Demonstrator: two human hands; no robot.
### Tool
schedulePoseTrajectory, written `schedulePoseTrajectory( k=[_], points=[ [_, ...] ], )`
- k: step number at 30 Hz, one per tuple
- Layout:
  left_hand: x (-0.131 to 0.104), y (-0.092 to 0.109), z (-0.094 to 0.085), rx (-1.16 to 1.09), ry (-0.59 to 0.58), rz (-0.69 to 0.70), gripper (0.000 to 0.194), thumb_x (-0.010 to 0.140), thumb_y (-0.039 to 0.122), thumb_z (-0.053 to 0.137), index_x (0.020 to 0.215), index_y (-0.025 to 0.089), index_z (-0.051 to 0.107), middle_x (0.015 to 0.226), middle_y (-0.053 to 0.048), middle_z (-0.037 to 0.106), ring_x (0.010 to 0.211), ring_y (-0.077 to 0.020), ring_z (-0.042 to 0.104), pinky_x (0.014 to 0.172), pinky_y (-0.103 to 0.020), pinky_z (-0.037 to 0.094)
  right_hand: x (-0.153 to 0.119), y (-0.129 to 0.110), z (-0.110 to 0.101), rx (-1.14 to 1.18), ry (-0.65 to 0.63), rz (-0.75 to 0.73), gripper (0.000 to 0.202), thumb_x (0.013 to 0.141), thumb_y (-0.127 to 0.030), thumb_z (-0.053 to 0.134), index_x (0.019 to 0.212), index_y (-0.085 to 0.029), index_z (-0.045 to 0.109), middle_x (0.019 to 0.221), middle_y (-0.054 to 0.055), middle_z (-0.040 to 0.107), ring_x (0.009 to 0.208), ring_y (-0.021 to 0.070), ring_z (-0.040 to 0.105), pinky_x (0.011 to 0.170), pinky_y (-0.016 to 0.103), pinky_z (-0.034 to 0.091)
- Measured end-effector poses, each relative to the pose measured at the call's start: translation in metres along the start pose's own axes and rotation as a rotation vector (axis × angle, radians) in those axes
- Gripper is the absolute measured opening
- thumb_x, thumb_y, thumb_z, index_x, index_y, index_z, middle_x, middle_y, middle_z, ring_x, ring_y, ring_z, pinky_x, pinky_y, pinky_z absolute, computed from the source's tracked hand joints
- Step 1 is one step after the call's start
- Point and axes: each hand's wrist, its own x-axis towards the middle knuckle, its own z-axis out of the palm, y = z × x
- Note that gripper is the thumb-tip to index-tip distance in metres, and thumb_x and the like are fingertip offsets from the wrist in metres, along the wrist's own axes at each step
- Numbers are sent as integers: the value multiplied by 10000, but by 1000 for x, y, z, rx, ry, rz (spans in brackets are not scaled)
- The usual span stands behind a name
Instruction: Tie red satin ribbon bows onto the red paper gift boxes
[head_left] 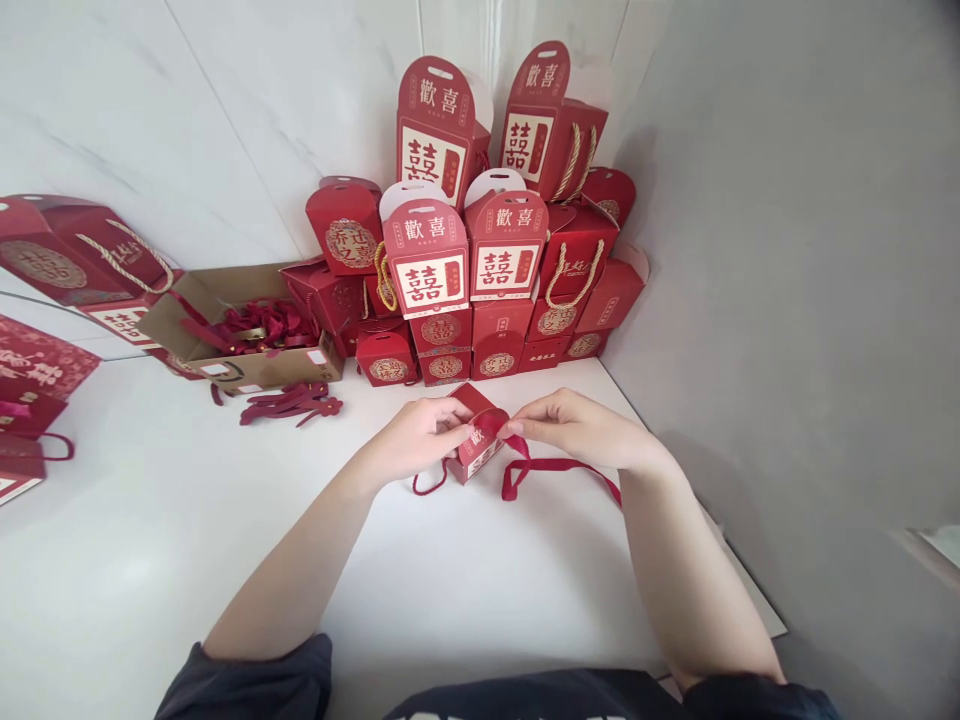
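A small red gift box with white lettering and a rounded top flap lies on the white table in front of me. My left hand is closed on the box's top flap, thumb on the near side. A dark red ribbon passes at the flap, and its loose end trails right across the table under my right forearm. Thumb and fingers of my right hand pinch the ribbon beside the flap. From the box's left side a red cord handle hangs onto the table.
Behind my hands, stacked red gift boxes lean towards the wall. An open cardboard box of red ribbons stands left, with a ribbon bundle before it. More red boxes are at far left. A grey wall rises on the right.
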Motion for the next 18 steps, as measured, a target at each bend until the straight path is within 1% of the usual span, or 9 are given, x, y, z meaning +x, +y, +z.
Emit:
schedulePoseTrajectory(
  k=[2, 4, 7, 11, 14, 16, 18],
  points=[
    [0, -1, 1, -22, -20, 10, 297, 861, 394, 574, 1035, 168, 655, 962, -75, 733, 853, -207, 697, 739, -308, 538, 2, 3, 0, -38, 30, 46, 437, 871, -562, 507, 752, -184, 690, 605, -26, 466, 560, 104, 329, 546, 255, 296],
    [0, -1, 2, -36, -25, 15, 302, 861, 383, 575, 1059, 169, 654, 986, -80, 730, 867, -209, 698, 762, -315, 540, 2, 6, 0, -54, 33, 70, 465, 869, -579, 493, 695, -177, 651, 584, -30, 418, 553, 101, 308, 537, 253, 283],
    [1, -2, 5, -54, -14, -5, 300, 864, 382, 571, 1065, 173, 649, 977, -81, 730, 854, -206, 701, 759, -319, 553, 2, 7, 0, -46, 17, 67, 496, 862, -610, 476, 673, -176, 621, 570, -35, 375, 536, 96, 274, 519, 250, 258],
    [2, -3, 9, -76, -20, -24, 292, 870, 400, 568, 1049, 181, 642, 953, -74, 729, 833, -200, 704, 774, -340, 569, 2, 6, 1, -15, -16, 43, 504, 851, -624, 487, 665, -176, 619, 547, -45, 341, 514, 88, 231, 488, 252, 211],
    [2, 0, 9, -112, -36, -40, 322, 864, 437, 579, 1033, 170, 640, 929, -73, 726, 805, -196, 707, 791, -362, 577, 4, 5, 4, -5, -9, 11, 481, 856, -605, 497, 717, -179, 673, 539, -43, 386, 507, 89, 245, 483, 252, 217],
    [2, 1, 9, -159, -38, -59, 343, 869, 466, 568, 993, 153, 637, 919, -74, 718, 819, -197, 709, 813, -372, 581, 5, 4, 6, -9, 1, -3, 463, 859, -588, 502, 775, -183, 711, 547, -37, 444, 508, 91, 284, 493, 249, 247],
    [3, 2, 10, -203, -31, -84, 353, 883, 486, 540, 933, 147, 627, 907, -65, 706, 829, -194, 710, 822, -373, 585, 6, 2, 7, -20, 3, -14, 444, 859, -566, 514, 782, -184, 727, 556, -29, 497, 514, 97, 345, 513, 250, 286]
  ],
)
